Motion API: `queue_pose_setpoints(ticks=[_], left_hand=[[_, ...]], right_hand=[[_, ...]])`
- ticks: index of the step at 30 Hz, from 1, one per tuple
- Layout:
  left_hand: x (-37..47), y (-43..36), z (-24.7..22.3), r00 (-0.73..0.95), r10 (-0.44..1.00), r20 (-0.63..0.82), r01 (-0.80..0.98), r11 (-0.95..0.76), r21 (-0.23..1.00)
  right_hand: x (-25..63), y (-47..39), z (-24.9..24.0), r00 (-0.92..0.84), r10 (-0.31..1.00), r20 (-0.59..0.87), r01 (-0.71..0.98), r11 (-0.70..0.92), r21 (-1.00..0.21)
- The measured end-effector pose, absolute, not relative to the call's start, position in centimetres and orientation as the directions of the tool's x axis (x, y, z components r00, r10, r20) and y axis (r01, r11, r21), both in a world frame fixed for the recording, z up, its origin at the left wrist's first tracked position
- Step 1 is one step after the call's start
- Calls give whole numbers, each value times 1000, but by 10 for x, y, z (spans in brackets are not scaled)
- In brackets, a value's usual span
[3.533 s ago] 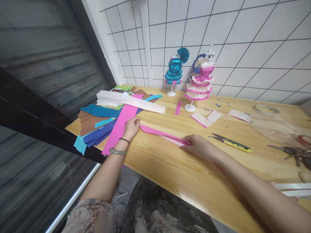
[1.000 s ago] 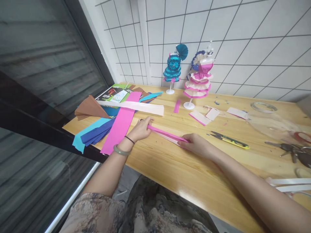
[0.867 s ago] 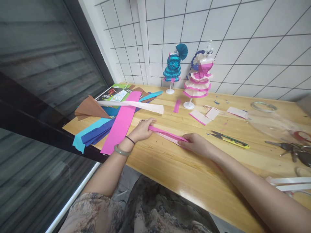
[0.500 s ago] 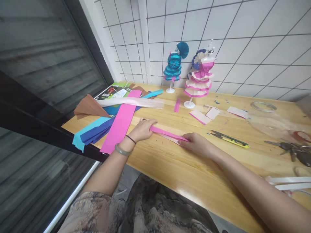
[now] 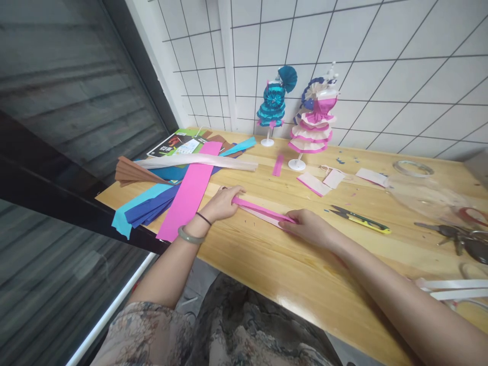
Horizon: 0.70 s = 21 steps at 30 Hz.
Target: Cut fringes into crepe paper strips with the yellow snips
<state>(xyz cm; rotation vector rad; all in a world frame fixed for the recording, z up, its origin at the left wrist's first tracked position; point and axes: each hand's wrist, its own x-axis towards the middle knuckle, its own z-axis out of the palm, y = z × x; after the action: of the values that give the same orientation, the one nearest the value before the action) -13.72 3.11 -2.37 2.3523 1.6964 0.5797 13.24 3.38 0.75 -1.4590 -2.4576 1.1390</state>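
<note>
Low over the wooden table, a narrow folded crepe paper strip (image 5: 263,209), pink along one edge and pale pink beneath, stretches between my two hands. My left hand (image 5: 224,202) grips its left end, fingers closed. At the other end, my right hand (image 5: 303,224) pinches the strip between thumb and fingers. A wide pink crepe paper strip (image 5: 190,190) lies just left of my left hand. To the right of my right hand rest yellow-handled thread snips (image 5: 362,220).
Brown (image 5: 135,170), blue and white crepe strips pile up at the left. Two miniature dress forms stand by the tiled wall, one in a teal paper dress (image 5: 272,104), one in a pink paper dress (image 5: 314,122). A tape roll (image 5: 414,168) and keys (image 5: 461,236) lie right.
The left end of the strip has shifted slightly left with my left hand, and more of its pale layer shows. My right hand stays nearly in place.
</note>
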Motion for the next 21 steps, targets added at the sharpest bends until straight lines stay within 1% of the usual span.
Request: queue_pose_setpoints(ticks=[9,13,16,19,21], left_hand=[[-140,30,-23,277,936,218,846,-345,407],[-141,29,-22,244,947,211,839,-315,444],[-144,29,-23,223,948,226,800,-310,514],[-152,32,-24,208,943,258,696,-329,639],[-160,35,-25,156,945,287,614,-321,722]], right_hand=[[132,33,9,-553,777,-302,729,276,-627],[133,32,9,-551,781,-293,731,283,-621],[132,33,9,-547,781,-302,729,267,-630],[133,35,8,-554,770,-317,712,240,-660],[134,36,7,-559,762,-326,694,216,-686]])
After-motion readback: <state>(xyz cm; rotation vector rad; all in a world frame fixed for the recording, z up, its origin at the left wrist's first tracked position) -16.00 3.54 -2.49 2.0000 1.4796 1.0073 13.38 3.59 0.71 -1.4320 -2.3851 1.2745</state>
